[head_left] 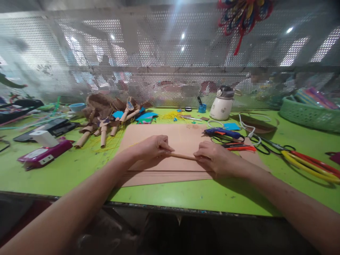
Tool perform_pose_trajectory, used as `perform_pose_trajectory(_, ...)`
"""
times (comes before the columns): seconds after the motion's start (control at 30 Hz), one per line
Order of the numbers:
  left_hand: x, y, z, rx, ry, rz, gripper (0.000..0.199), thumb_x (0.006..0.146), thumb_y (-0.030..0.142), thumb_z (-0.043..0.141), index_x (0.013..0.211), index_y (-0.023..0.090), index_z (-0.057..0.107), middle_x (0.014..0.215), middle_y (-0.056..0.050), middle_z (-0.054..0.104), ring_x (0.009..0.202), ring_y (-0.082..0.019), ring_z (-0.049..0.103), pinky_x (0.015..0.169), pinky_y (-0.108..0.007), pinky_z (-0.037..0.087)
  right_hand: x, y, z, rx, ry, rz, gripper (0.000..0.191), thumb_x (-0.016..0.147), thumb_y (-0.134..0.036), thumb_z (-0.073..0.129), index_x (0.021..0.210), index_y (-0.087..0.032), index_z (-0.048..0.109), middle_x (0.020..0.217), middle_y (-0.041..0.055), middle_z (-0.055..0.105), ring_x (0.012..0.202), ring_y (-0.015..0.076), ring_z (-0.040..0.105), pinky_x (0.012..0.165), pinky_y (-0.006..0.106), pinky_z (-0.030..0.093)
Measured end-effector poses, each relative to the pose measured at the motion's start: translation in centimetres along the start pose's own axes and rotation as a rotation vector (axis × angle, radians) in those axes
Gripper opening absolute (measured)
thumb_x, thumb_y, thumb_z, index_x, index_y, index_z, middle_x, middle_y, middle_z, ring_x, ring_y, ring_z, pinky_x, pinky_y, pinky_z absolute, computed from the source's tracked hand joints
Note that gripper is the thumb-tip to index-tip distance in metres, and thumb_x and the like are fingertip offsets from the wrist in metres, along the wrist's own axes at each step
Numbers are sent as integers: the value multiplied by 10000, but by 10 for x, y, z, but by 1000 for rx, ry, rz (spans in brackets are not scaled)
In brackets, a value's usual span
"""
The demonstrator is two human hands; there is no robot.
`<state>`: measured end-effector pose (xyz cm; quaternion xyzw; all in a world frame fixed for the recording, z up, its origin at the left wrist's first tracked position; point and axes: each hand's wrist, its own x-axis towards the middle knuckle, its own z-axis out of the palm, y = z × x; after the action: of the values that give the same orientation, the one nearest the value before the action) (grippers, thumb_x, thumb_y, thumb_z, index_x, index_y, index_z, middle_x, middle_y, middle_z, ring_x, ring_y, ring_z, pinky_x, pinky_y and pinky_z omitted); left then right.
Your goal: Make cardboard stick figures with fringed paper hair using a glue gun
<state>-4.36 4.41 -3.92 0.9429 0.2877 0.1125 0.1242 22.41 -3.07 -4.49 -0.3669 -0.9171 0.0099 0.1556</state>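
A thin brown paper roll (183, 156) spans the gap between my two hands, low over a stack of brown paper sheets (170, 175). My left hand (156, 147) pinches its left end with thumb and fingers. At the other end, the fingers of my right hand (212, 156) are closed on the roll. Whether the roll is still joined to the top sheet, I cannot tell. Just beyond my right hand lie a blue glue gun (223, 133) and a red-handled tool (240, 148).
Large yellow-and-red-handled scissors (308, 164) lie at right, near a green basket (308, 113). A white bottle (222, 104) stands at the back. Paper-tube figures (103, 134) and a purple power strip (45, 156) are at left. A perforated metal screen (164, 53) rises behind the table.
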Motion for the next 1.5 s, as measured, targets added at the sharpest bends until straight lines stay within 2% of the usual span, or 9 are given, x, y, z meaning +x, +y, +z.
perform_pose_trajectory(0.2, 0, 13, -8, -39, -22, 22, 267, 871, 331, 485, 911, 226, 727, 771, -28, 566, 731, -134, 516, 673, -235, 381, 1, 0, 1, -32, -34, -12, 162, 843, -145, 480, 773, -148, 627, 771, 71, 532, 723, 162, 465, 642, 282, 353)
perform_pose_trajectory(0.43, -2, 16, -25, -169, 306, -167, 285, 869, 298, 462, 947, 155, 696, 850, -60, 656, 809, -145, 589, 729, -240, 421, 1, -9, -2, -65, -35, 3, 203, 870, -170, 438, 765, -146, 610, 777, 77, 532, 731, 164, 472, 631, 280, 362)
perform_pose_trajectory(0.7, -11, 12, -25, -119, 316, -168, 194, 788, 268, 563, 841, 181, 728, 788, -42, 698, 728, -151, 616, 674, -242, 436, 2, -7, 6, -104, -2, 41, 215, 885, -193, 414, 789, -144, 600, 792, 87, 556, 774, 190, 498, 671, 312, 383)
perform_pose_trajectory(1.03, -21, -1, -40, -317, 680, -218, 233, 783, 340, 578, 822, 153, 711, 765, -57, 686, 708, -163, 612, 642, -286, 485, 0, -3, -4, 239, 86, 190, 200, 861, -240, 475, 884, -157, 655, 832, 75, 624, 773, 186, 546, 707, 318, 431)
perform_pose_trajectory(1.13, -29, 27, -54, -233, 838, -189, 205, 796, 311, 577, 798, 157, 713, 744, -52, 678, 702, -153, 606, 646, -277, 484, -2, 3, -15, 473, 89, 268, 207, 842, -272, 510, 932, -176, 669, 911, 64, 653, 822, 187, 567, 724, 305, 443)
perform_pose_trajectory(1.23, -41, 69, -71, -3, 1266, -108, 139, 788, 268, 603, 851, 198, 705, 871, -34, 668, 811, -148, 596, 765, -286, 477, -2, 7, -19, 666, 77, 333, 246, 819, -329, 550, 944, -163, 682, 876, 57, 655, 744, 172, 560, 676, 300, 443)
perform_pose_trajectory(1.3, -46, 90, -77, 22, 1408, -108, 135, 783, 269, 612, 874, 219, 697, 881, -16, 657, 836, -147, 584, 789, -288, 471, -2, 7, -19, 781, 98, 391, 276, 795, -361, 588, 943, -151, 690, 818, 48, 644, 688, 158, 543, 655, 302, 436)
perform_pose_trajectory(1.37, -45, 100, -73, -117, 1315, -197, 129, 792, 282, 599, 843, 208, 693, 836, -16, 663, 793, -146, 581, 757, -288, 474, -3, 7, -17, 893, 148, 421, 297, 774, -381, 624, 935, -142, 696, 785, 44, 634, 681, 153, 536, 657, 303, 430)
perform_pose_trajectory(1.5, -26, 86, -44, -735, 723, -413, 209, 757, 327, 624, 711, 131, 680, 698, -67, 667, 662, -155, 593, 651, -303, 488, -3, 5, -13, 1078, 200, 432, 296, 747, -389, 675, 882, -128, 709, 766, 53, 627, 706, 153, 539, 671, 300, 428)
